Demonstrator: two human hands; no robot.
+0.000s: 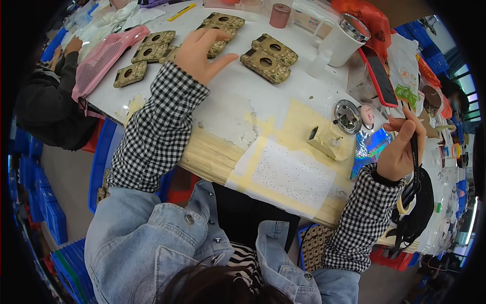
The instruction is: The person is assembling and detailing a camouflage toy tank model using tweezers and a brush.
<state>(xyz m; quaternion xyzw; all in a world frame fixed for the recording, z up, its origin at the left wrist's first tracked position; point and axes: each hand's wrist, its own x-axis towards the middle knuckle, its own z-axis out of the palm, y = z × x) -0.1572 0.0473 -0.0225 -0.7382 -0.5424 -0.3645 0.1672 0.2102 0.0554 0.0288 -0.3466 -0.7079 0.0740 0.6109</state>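
Observation:
My left hand (pixel 202 53) reaches over the far left part of the table, fingers stretched and thumb apart. It partly covers a group of camouflage-painted toy tank hulls (pixel 223 21); whether the fingertips touch them I cannot tell. To its right lies another pair of hulls (pixel 268 57), each with a round hole on top. More hulls (pixel 152 46) sit to the left of the hand. On the right, my right hand (pixel 402 147) is closed round slim black tweezers (pixel 416 159), held upright beside a shiny holographic sheet (pixel 372 144).
A dotted white sheet (pixel 293 172) is taped near the front edge. Behind it stand a tape-wrapped block (pixel 331 142) and a round metal dish (pixel 348 116). A white mug (pixel 341 43), a red-cased phone (pixel 379 78) and a pink mesh bag (pixel 109 58) surround the work area. Another person's sleeve (pixel 50 109) is at left.

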